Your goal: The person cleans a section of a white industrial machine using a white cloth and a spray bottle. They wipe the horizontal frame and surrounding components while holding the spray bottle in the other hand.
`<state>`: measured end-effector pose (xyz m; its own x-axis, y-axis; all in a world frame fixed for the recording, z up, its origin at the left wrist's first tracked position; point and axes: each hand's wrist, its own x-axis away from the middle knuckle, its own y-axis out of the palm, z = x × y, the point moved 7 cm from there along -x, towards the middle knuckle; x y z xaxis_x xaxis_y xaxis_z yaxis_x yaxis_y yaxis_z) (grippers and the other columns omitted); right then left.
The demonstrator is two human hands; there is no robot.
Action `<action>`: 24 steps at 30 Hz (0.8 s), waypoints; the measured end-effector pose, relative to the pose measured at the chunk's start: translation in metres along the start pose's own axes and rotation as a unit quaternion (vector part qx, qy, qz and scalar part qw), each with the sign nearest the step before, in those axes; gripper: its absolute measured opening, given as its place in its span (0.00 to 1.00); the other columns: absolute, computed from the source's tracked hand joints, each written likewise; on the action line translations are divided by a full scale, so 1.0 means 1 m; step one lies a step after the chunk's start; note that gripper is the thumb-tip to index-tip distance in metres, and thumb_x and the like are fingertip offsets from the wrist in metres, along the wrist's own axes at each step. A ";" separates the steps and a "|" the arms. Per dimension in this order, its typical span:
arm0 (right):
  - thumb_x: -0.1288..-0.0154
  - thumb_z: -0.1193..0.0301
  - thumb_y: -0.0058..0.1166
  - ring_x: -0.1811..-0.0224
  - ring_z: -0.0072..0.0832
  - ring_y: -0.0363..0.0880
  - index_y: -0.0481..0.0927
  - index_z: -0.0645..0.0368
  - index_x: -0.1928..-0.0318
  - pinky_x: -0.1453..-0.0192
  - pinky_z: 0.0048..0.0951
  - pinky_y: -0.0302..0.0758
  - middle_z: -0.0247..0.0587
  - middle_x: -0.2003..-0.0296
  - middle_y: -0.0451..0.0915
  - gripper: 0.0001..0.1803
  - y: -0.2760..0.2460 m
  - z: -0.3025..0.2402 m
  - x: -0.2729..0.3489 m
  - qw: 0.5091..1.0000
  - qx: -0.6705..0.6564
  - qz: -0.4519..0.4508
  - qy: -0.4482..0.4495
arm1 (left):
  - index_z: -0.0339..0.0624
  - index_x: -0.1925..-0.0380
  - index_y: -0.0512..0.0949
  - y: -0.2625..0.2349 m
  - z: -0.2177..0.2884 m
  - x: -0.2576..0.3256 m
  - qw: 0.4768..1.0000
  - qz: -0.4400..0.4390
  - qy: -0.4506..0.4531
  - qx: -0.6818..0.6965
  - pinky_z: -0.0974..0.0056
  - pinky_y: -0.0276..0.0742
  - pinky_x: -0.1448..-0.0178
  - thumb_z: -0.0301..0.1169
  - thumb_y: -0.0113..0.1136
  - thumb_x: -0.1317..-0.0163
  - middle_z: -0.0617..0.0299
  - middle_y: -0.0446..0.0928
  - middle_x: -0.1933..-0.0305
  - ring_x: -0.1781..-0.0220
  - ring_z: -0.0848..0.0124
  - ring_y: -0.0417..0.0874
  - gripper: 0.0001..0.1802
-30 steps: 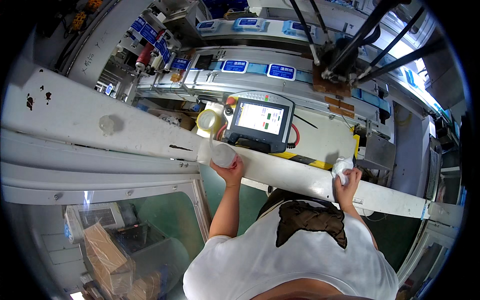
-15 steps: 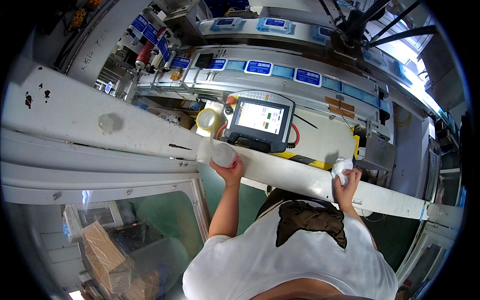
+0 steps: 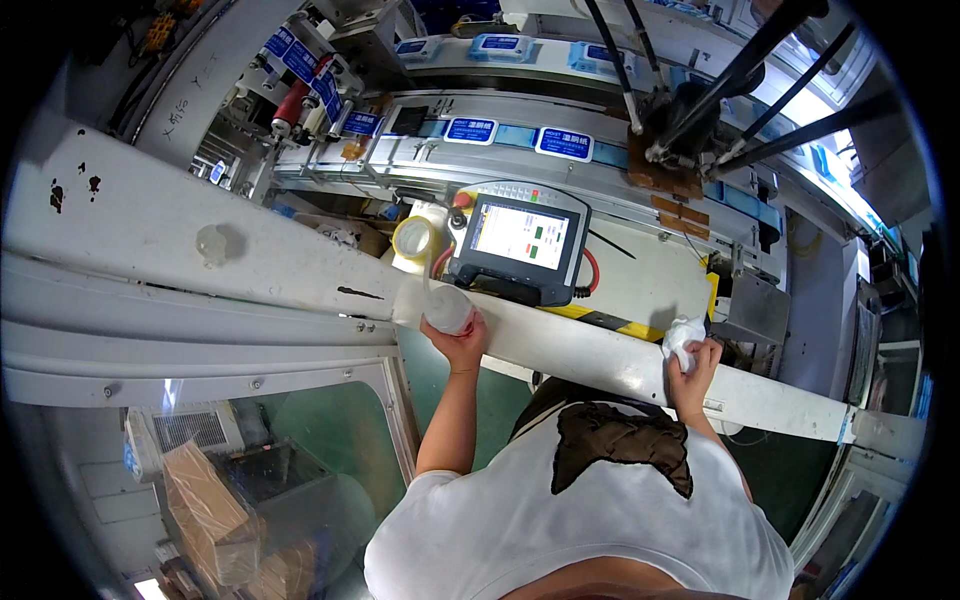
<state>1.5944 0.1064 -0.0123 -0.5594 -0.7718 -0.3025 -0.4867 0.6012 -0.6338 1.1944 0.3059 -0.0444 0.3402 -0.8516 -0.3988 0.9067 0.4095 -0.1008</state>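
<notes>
My left hand point(image 3: 461, 347) is wrapped round a translucent squeeze bottle point(image 3: 446, 307) with a bent spout. The bottle stands upright at the white machine beam point(image 3: 575, 350), just in front of the control panel point(image 3: 523, 238). Pinkish colour shows near its lower part, partly behind my fingers. Farther right along the same beam, my right hand point(image 3: 694, 375) is closed on a crumpled white cloth point(image 3: 683, 335). That cloth rests against the beam's top edge, and my fingers cover its lower side.
A yellow tape roll point(image 3: 413, 238) and a red push button point(image 3: 461, 200) are left of the panel. Beyond it, a conveyor point(image 3: 515, 150) carries blue labels point(image 3: 565, 143). A black multi-rod robot arm point(image 3: 690, 120) hangs over its right part. Wrapped packs point(image 3: 503, 47) lie on a farther belt.
The robot arm has come down over the near conveyor. The blue labels there have moved right, and the packs on the far belt have shifted. My hands have hardly moved.
</notes>
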 end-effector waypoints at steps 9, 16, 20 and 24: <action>0.53 0.76 0.58 0.50 0.48 0.65 0.69 0.62 0.63 0.45 0.39 0.65 0.51 0.57 0.63 0.16 -0.002 -0.005 0.000 1.000 -0.003 0.001 0.000 | 0.37 0.44 0.52 -0.002 -0.010 0.001 0.999 -0.003 0.025 -0.021 0.62 0.73 0.47 0.23 0.70 0.62 0.52 0.62 0.47 0.49 0.64 0.72 0.45; 0.53 0.75 0.59 0.50 0.47 0.64 0.68 0.61 0.62 0.45 0.38 0.64 0.50 0.58 0.64 0.17 -0.001 -0.002 0.000 1.000 0.005 0.006 -0.018 | 0.37 0.44 0.52 -0.002 -0.024 0.003 0.998 0.004 -0.036 0.053 0.62 0.71 0.45 0.23 0.71 0.62 0.52 0.62 0.47 0.47 0.64 0.71 0.46; 0.53 0.76 0.59 0.51 0.46 0.65 0.68 0.62 0.61 0.45 0.38 0.64 0.50 0.58 0.64 0.17 -0.001 -0.003 0.000 1.000 0.007 0.004 -0.017 | 0.37 0.44 0.53 -0.002 -0.023 0.003 0.999 0.001 -0.022 0.049 0.62 0.71 0.45 0.24 0.71 0.62 0.52 0.62 0.47 0.47 0.64 0.71 0.46; 0.53 0.76 0.59 0.51 0.46 0.65 0.68 0.62 0.61 0.46 0.37 0.65 0.50 0.58 0.64 0.17 0.000 0.002 0.001 1.000 0.010 0.002 -0.018 | 0.36 0.44 0.53 -0.001 -0.012 0.001 1.000 0.008 -0.004 -0.002 0.62 0.71 0.45 0.24 0.72 0.61 0.53 0.63 0.47 0.47 0.64 0.71 0.45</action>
<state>1.5947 0.1051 -0.0138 -0.5376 -0.7759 -0.3302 -0.4710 0.6011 -0.6456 1.1910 0.3088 -0.0553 0.3558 -0.8479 -0.3930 0.9005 0.4235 -0.0985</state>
